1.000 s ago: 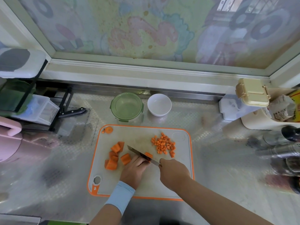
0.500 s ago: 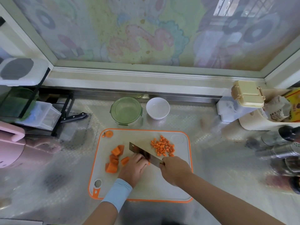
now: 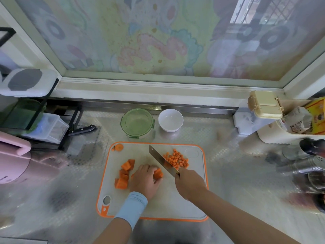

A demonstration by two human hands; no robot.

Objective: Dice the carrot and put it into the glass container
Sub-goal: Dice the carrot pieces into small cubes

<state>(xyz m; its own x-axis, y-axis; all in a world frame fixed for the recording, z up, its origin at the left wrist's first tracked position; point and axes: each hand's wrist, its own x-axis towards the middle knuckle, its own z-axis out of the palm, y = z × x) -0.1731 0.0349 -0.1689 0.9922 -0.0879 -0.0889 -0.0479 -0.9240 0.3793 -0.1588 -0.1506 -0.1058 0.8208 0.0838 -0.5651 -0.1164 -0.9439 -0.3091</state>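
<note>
Orange carrot chunks (image 3: 124,175) are lying mid-counter, small diced cubes (image 3: 176,160) are sitting heaped just beside them, and the round green-lidded glass container (image 3: 137,123) is standing shut toward the counter's back edge.

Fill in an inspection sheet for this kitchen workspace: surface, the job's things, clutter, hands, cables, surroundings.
Surface: metal counter with an orange-rimmed cutting board on it.
Job's things: diced carrot piled on the board's right; larger carrot chunks on its left; glass container behind the board, green lid on.
Clutter: white bowl, a second knife by the black rack, shakers at right.
Hands: left hand steadies a carrot piece; right hand holds the cleaver, blade tilted above the board.
Cables: nothing seen.
Surroundings: window with patterned film behind the counter.
</note>
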